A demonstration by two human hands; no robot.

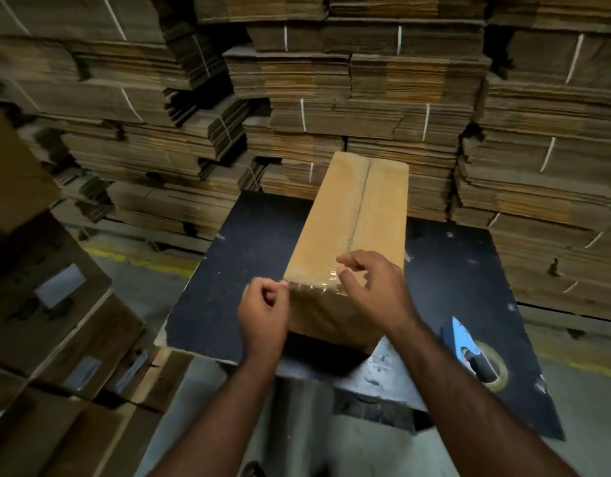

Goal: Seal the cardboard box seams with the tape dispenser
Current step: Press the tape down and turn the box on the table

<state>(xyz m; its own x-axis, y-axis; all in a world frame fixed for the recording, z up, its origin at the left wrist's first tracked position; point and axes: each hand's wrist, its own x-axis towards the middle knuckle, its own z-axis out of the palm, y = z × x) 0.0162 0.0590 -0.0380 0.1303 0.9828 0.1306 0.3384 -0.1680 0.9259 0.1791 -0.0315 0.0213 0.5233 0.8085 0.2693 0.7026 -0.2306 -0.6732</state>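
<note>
Cardboard box (pixel 352 235) lies on the black table (pixel 235 270) with its long axis running from about six o'clock, at the person, away toward twelve, and the centre seam (pixel 361 208) follows that same line. Clear tape (pixel 314 285) wrinkles across the near top edge only; the seam beyond it looks bare, so most of the sealing seems left to do. Left hand (pixel 263 309) sits at the box's near left corner, fingers curled with thumb and fingertip pinched at the tape's end. Right hand (pixel 373 287) hovers over the near right corner, fingers loosely bent and spread, and whether it touches the tape cannot be told. Tape dispenser (pixel 469 349), blue, with its roll, lies flat on the table at about four o'clock from the box, well apart from it and nearer the right hand, which would likely be the one to fetch it. No brand, label or readable writing shows on the box or dispenser.
</note>
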